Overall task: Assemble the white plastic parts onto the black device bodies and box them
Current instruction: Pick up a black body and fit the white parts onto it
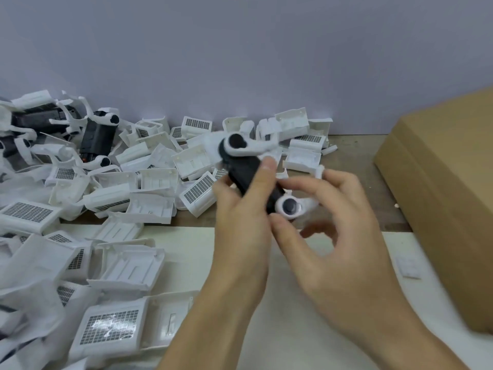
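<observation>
Black device body (249, 173), white plastic parts (246, 146) already fitted at both ends: being held above the bench (306, 303) middle, gripped by the left hand (240, 222), while its lower end is being pinched by the right hand (328, 217). Judged light, rigid; thin white arms being judged fragile, so best held by the body.

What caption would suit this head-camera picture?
Two bare hands, left hand and right hand, hold a black device body with white plastic arms.

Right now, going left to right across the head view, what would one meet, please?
Pile of white parts → left hand → black device → right hand → cardboard box.
</observation>
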A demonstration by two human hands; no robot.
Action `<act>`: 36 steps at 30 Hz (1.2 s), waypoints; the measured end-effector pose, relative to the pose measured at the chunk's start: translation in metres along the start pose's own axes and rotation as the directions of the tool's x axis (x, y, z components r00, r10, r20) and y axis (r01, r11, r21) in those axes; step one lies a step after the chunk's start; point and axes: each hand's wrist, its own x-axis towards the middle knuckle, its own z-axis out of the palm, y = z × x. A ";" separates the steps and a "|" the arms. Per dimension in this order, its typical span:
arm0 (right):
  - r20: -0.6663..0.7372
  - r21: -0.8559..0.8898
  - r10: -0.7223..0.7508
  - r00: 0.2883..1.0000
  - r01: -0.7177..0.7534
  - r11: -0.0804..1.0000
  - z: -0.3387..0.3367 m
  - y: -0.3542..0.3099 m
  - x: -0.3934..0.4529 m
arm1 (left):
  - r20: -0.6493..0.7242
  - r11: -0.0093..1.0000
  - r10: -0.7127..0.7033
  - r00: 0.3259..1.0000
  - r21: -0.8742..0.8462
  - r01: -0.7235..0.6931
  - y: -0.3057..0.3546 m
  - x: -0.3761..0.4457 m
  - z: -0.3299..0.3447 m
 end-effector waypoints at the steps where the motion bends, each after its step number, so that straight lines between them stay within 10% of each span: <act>1: 0.027 0.085 -0.026 0.999 0.023 0.996 0.001 -0.001 -0.001 | -0.037 0.995 -0.045 0.998 -0.088 0.041 0.002 0.001 -0.001; 4: -0.037 0.281 0.005 0.999 0.006 0.960 -0.001 -0.001 0.000 | -0.013 0.956 -0.111 0.994 -0.275 0.103 0.012 0.002 -0.007; 13: -0.245 0.096 -0.135 0.960 0.163 0.982 -0.009 -0.009 0.000 | -0.013 0.902 -0.202 0.979 -0.393 0.181 0.011 0.005 -0.011; 20: 0.148 0.458 0.325 0.934 -0.356 0.815 -0.001 0.006 0.004 | 0.068 0.929 -0.094 0.993 -0.353 0.112 0.010 0.003 -0.015; 29: 0.334 0.313 0.369 0.867 -0.472 0.824 0.002 0.004 0.001 | 0.096 0.993 -0.048 0.994 0.108 0.037 0.001 0.000 -0.006; 36: 0.348 0.332 0.349 0.870 -0.462 0.822 0.002 0.004 0.002 | 0.093 0.993 -0.066 0.993 0.099 0.057 0.000 0.000 -0.006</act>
